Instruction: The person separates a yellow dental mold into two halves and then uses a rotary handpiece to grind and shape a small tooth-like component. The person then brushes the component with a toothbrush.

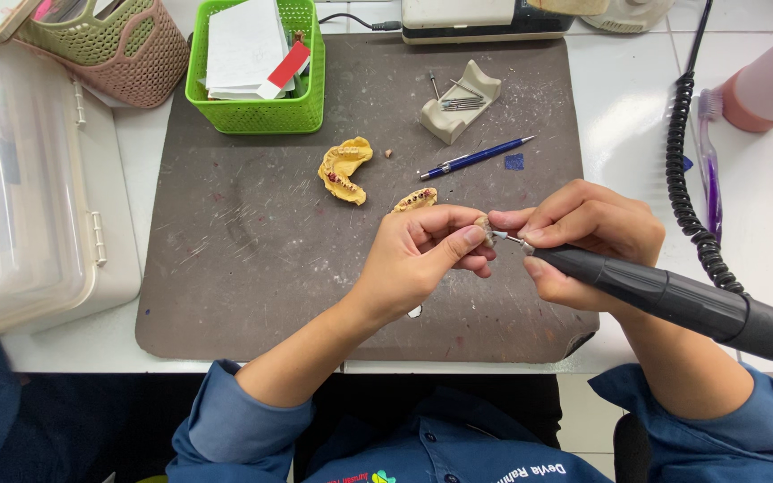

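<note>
- Bench (637, 80): white, carrying everything listed below.
- Work mat (252, 241): dark grey, scratched and dusted, laid on the bench under both hands.
- Storage box (20, 188): translucent plastic with lid, at the mat's left edge.
- Green basket (301, 112): holds papers, at the mat's far left corner.
- Rotary handpiece (673, 300): black, with coiled cord; gripped pen-fashion in the closed right hand (583, 237), its bur tip pointing left.
- Left hand (427, 255): closed, thumb and fingers pinching a small dental piece (485, 228).
- Small dental piece: at the left fingertips, touching the bur tip, just left of the right hand.
- Yellow dental cast (344, 168): on the mat, beyond the left hand.
- Blue pen (476, 157): on the mat, beyond both hands.
</note>
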### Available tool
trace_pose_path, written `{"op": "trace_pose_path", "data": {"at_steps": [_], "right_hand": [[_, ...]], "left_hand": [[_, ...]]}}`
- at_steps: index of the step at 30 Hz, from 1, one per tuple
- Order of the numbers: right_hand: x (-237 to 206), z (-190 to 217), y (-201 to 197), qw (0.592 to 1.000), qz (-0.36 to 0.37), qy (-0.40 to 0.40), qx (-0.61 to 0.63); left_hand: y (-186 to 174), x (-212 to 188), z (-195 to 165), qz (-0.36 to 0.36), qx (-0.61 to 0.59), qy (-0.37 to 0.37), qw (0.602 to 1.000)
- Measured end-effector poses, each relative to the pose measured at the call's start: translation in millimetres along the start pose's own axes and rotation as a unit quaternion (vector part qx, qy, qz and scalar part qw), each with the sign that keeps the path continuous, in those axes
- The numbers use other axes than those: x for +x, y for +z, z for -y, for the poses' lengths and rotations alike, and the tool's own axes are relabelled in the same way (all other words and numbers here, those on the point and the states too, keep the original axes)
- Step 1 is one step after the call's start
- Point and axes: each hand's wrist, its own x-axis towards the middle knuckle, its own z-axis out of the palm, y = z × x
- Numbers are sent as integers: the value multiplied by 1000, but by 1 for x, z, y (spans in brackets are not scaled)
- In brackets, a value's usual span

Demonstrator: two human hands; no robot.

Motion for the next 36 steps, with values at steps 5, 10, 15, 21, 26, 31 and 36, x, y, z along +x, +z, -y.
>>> {"op": "trace_pose_path", "data": {"at_steps": [5, 10, 15, 21, 26, 31, 36], "right_hand": [[-1, 0, 2, 1000, -5, 3, -3], [-1, -1, 2, 1000, -4, -5, -4], [-1, -3, 3, 1000, -6, -9, 4], [-1, -5, 4, 1000, -8, -25, 7], [-1, -4, 5, 1000, -13, -26, 9], [-2, -2, 5, 1000, -9, -18, 1], [-3, -1, 5, 1000, -13, -13, 2]], "left_hand": [[0, 1, 0, -2, 1, -1, 1000], [0, -1, -1, 3, -9, -1, 1000], [-1, -1, 0, 6, -12, -5, 1000], [-2, 0, 1, 7, -26, -5, 1000], [-3, 0, 2, 12, -28, -11, 999], [-3, 0, 2, 11, -29, -9, 999], [-2, -1, 3, 9, -31, -10, 999]]}}
